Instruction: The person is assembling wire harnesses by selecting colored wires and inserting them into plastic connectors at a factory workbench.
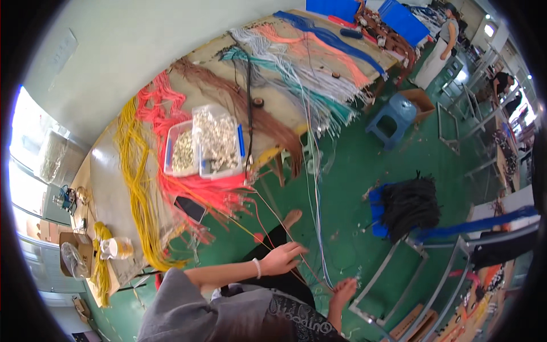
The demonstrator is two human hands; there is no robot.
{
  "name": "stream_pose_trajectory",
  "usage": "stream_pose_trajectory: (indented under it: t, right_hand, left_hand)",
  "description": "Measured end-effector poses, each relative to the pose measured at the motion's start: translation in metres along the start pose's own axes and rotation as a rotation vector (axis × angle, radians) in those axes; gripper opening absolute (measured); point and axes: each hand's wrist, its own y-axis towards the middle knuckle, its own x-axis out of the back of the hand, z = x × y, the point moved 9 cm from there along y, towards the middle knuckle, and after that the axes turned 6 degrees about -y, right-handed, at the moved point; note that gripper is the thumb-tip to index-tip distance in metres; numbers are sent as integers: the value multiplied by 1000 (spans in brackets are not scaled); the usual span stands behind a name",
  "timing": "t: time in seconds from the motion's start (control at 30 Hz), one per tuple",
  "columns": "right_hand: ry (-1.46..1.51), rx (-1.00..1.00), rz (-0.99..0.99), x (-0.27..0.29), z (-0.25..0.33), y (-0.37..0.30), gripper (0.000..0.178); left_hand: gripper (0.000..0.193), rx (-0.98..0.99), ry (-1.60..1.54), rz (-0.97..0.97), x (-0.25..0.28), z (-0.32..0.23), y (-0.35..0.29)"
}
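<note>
Several thin wires [317, 222] in white, blue, red and yellow run from the table down to my hands. My right hand [343, 290] is closed on their gathered ends, low in front of me. To its left, my left hand [283, 258] curls loosely around the red and yellow wires; its fingertips are partly hidden. Near my hands, a bundle of red wires [213, 187] hangs over the table edge. Two clear plastic boxes [240, 142] of small pale parts stand on that bundle, and a dark phone-like slab [190, 209] lies beside them.
Yellow wires [134, 176], brown wires [268, 125] and teal wires [296, 91] lie across the table [105, 165]. On the green floor are a blue stool [393, 117], a pile of black strands [411, 205] and metal frames [393, 273]. A person [443, 48] stands at the far right.
</note>
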Motion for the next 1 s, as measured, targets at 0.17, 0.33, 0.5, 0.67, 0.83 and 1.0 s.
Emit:
stream_pose_trajectory:
  t: [0.17, 0.33, 0.5, 0.67, 0.83, 1.0]
  right_hand:
    - [118, 97, 49, 56, 85, -80, 34]
    - [-26, 226, 275, 36, 121, -93, 34]
    - [-434, 230, 224, 32, 67, -157, 32]
    - [-828, 665, 215, 22, 98, -154, 30]
    - [-1185, 846, 244, -2, 144, -157, 15]
    - [-764, 929, -260, 143, 231, -114, 23]
  left_hand:
    - [72, -379, 163, 262, -36, -81, -59]
    - [76, -323, 376, 88, 17, -59, -93]
    - [65, -175, 444, -225, 84, -24, -64]
    - [55, 187, 537, -716, 216, 77, -54]
    - [48, 142, 415, -488, 223, 114, -32]
    - [48, -119, 402, -523, 189, 51, -6]
